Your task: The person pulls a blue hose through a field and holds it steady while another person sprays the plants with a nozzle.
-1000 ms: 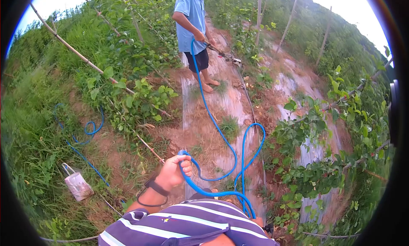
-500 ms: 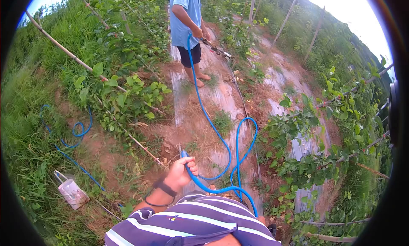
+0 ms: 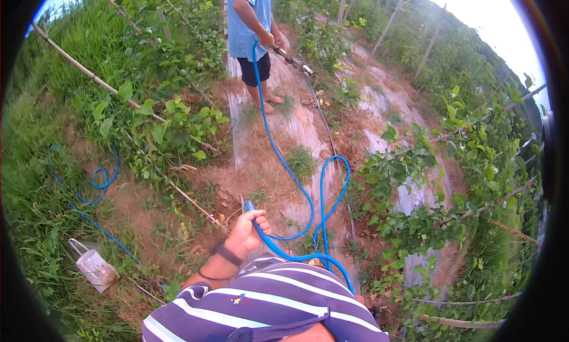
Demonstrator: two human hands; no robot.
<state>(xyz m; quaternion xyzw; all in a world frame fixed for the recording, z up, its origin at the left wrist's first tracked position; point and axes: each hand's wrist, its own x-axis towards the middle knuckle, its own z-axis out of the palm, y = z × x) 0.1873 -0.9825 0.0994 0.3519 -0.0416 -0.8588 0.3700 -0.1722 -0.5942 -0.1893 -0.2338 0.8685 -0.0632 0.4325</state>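
Blue hose (image 3: 308, 258): it is held before the striped shirt (image 3: 267, 297); from the fist it is bent down, then led to the right along the shirt's upper edge.
Hose direction: a short part above the fist is pointed forward and slightly left; the long axis of the held part is slanted, from upper left to lower right.
Left hand (image 3: 249, 229): the hose is pinched in its grip, with the fingers curled around.
Loop and co-worker: a tall narrow loop is formed ahead, and one length is led forward to the co-worker (image 3: 246, 31), by whom a rod (image 3: 290, 60) is held.
Hidden: the hose's course behind the fist cannot be seen. The right hand is hidden by the shirt; its grip cannot be told.
Cut off: the co-worker's head, by the upper edge.
Grassy side: a white container (image 3: 98, 269) is tilted in the grass; whether the blue line (image 3: 107, 230) nearby is joined to the hose cannot be told.
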